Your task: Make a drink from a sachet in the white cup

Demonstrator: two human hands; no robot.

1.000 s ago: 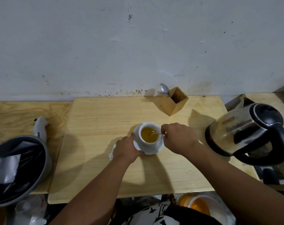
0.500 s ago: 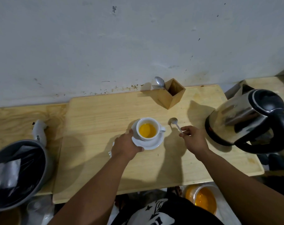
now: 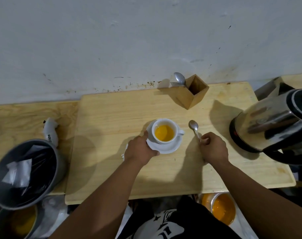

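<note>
The white cup [image 3: 164, 133] holds an orange-yellow drink and sits on a white saucer [image 3: 171, 147], both plain. The table [image 3: 112, 118] is pale yellow wood with a fine straight grain; the lower board [image 3: 22, 116] to the left shows a broader, swirling grain. The far wall [image 3: 129, 40] is off-white with dark specks and brown stains along its base. The utensil holder [image 3: 190, 95] is honey-brown wood. The spoon [image 3: 195, 129] is silver. The kettle [image 3: 274, 123] on the right is mirrored steel with black trim. The bin [image 3: 58, 169] at near left is grey with a black liner.
</note>
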